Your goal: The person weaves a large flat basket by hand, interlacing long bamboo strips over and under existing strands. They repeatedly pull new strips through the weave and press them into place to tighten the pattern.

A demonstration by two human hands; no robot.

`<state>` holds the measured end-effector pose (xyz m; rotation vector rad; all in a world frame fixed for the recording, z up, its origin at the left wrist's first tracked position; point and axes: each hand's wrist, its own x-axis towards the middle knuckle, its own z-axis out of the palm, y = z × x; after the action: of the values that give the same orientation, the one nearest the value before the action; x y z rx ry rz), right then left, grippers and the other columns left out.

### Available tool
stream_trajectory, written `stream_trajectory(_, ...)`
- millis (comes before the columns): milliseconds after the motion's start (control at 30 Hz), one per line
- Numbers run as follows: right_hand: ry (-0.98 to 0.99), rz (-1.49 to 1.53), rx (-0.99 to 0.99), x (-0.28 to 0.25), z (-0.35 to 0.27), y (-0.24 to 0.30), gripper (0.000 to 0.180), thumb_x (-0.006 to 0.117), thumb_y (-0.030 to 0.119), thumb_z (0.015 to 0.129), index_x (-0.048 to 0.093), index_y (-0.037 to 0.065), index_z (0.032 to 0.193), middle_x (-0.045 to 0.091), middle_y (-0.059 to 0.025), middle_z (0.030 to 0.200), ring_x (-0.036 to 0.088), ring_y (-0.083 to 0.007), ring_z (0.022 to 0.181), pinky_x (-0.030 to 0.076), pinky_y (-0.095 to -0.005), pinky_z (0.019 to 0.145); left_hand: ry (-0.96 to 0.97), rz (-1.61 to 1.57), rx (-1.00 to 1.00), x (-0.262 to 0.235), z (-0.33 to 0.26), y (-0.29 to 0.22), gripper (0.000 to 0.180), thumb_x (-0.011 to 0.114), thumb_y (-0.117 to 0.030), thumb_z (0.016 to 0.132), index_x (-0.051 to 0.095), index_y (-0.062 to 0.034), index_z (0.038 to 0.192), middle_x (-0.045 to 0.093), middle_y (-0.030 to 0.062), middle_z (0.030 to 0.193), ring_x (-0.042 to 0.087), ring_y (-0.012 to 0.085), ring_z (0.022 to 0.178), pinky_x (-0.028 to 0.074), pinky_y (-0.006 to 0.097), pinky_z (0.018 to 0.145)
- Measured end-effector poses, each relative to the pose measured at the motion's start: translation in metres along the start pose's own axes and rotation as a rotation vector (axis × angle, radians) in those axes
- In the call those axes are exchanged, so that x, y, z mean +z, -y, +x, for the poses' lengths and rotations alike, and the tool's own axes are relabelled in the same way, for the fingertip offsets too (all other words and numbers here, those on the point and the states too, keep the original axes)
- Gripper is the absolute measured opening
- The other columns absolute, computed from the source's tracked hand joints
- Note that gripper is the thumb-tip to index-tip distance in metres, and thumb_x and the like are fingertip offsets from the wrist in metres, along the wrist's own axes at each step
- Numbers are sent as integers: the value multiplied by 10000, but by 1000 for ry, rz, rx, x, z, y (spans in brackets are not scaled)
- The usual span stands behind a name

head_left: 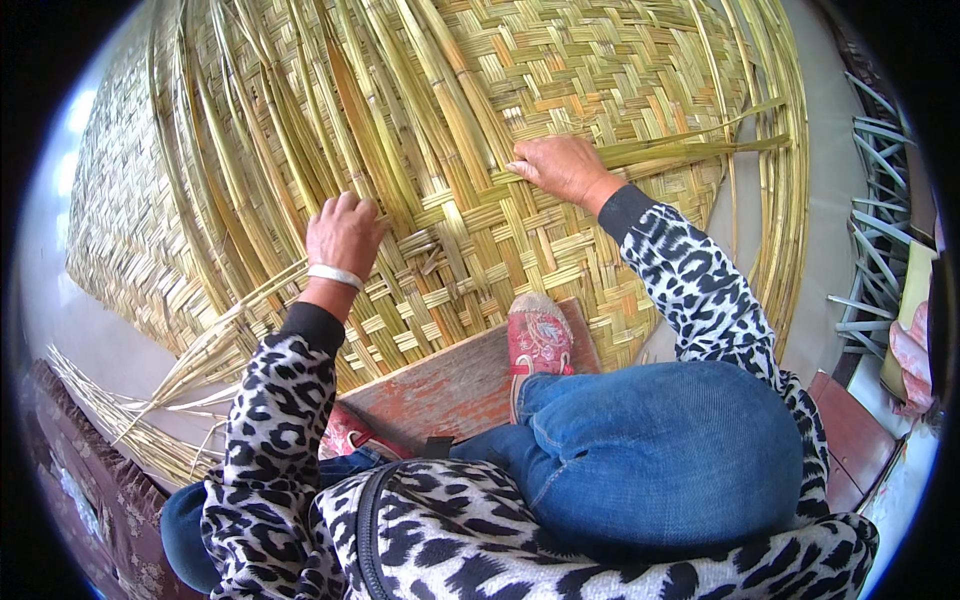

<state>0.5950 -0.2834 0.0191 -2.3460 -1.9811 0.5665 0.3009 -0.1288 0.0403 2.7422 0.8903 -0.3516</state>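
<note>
Head camera, looking steeply down, close, fisheye.

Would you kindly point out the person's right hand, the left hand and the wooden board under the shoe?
right hand (562, 167), head view, on the back of the hand pressing the woven mat.
left hand (343, 232), head view, on the back of the hand.
wooden board (440, 385), head view, on its bare reddish top.

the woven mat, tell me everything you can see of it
The woven mat is large and flat, plaited from yellow-green flat strips in a crossed pattern. It lies on a pale floor and fills most of the view. Its upper part is unfinished: long loose strips fan out unwoven. The left hand and right hand both press on it, a red shoe and a worn wooden board rest on its near edge.
</note>
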Motion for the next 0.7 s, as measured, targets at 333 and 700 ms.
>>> stream_trajectory(333, -49, -170, -22, -11, 1, 24, 165, 630, 283, 886, 684, 132, 845, 680, -92, 745, 688, -301, 745, 530, -442, 598, -204, 120, 235, 36, 1, -63, 551, 675, -328, 831, 518, -96, 1305, 499, 66, 1220, 460, 257, 1219, 415, 427, 975)
stream_trajectory(700, -207, -31, -415, 2, 19, 112, 107, 614, 93, 829, 656, 105, 927, 662, -102, 957, 656, -276, 921, 533, -397, 775, -225, 111, 561, 31, -46, -38, 254, 602, -252, 868, 664, -94, 1057, 568, 55, 1145, 502, 238, 1149, 399, 450, 993)
